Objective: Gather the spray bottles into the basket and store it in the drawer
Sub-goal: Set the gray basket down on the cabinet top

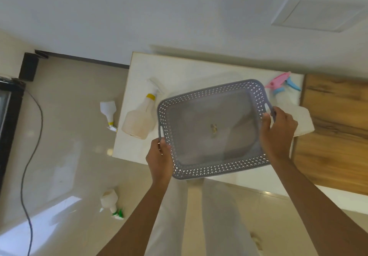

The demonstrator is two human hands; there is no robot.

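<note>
Both hands, left (159, 156) and right (278, 130), gripped the empty basket (214, 130) above the table (179, 70); lowering it carelessly risked knocking the yellow-collared bottle (141, 116) off the left edge.

**Grey lattice basket among pale bottles and cream surfaces**

A grey plastic basket (214, 128), its walls pierced with a repeating pattern of small star-like cut-outs, shows a plain, smooth grey floor marked by one small yellowish speck. To one side lies a translucent, cream-tinted spray bottle (140, 116) with a yellow collar and white trigger. To the other, a white bottle (286, 104) carries a pink spray head with light blue trigger and collar. The table top (179, 70) is glossy off-white. On beige, polished floor tiles (69, 136) are a white bottle with a yellow band (108, 112) and a cream bottle with a green-and-white nozzle (111, 203). A warm brown wood-grain panel (336, 132) adjoins the table; a black cable (31, 156) crosses the tiles.
</note>
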